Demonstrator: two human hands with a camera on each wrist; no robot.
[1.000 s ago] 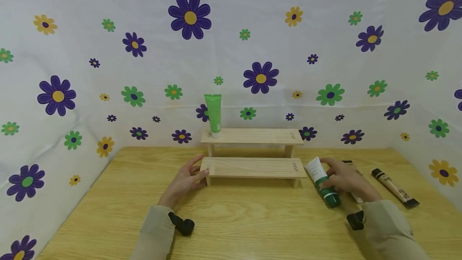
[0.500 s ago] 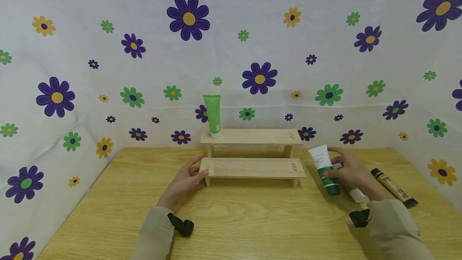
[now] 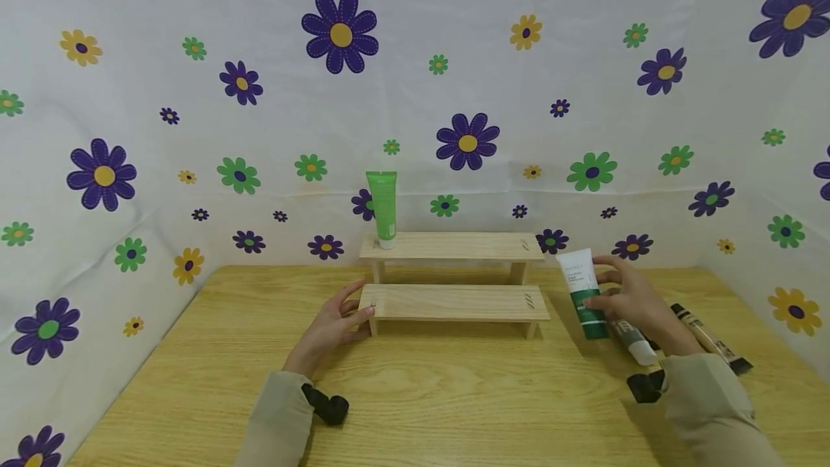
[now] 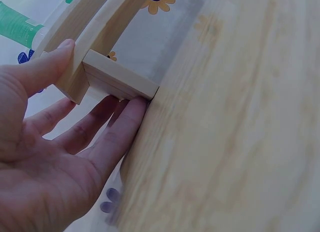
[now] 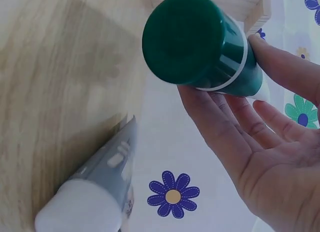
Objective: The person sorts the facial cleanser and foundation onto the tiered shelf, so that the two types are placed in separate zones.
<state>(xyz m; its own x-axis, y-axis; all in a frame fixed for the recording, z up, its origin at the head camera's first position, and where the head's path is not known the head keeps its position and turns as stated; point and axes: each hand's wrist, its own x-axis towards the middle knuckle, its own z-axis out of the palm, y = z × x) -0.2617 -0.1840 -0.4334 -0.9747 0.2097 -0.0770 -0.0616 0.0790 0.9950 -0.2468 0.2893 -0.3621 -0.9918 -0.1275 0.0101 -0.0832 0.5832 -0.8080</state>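
Note:
A two-tier wooden shelf (image 3: 454,303) stands at the middle of the table. My left hand (image 3: 331,323) grips the left end of its lower tier; in the left wrist view the thumb lies on the board's end and the fingers reach behind and against the leg. To the right of the shelf, my right hand (image 3: 638,308) holds a white and green squeeze tube (image 3: 581,283) between thumb and fingers. That tube is nearly upright with its green cap (image 5: 185,39) down, raised above the table. A bright green tube (image 3: 385,207) stands cap-down on the upper tier's left end.
Below my right hand lies a grey tube with a white cap (image 3: 638,348), partly hidden by the hand. Farther right, a black and gold tube (image 3: 710,337) lies on the table (image 3: 454,409). A white flowered cloth (image 3: 415,107) hangs behind and at the sides.
My right hand has lifted the white and green tube and turned it from leaning to nearly upright. More of the grey tube now shows beneath. My left hand has stayed on the shelf.

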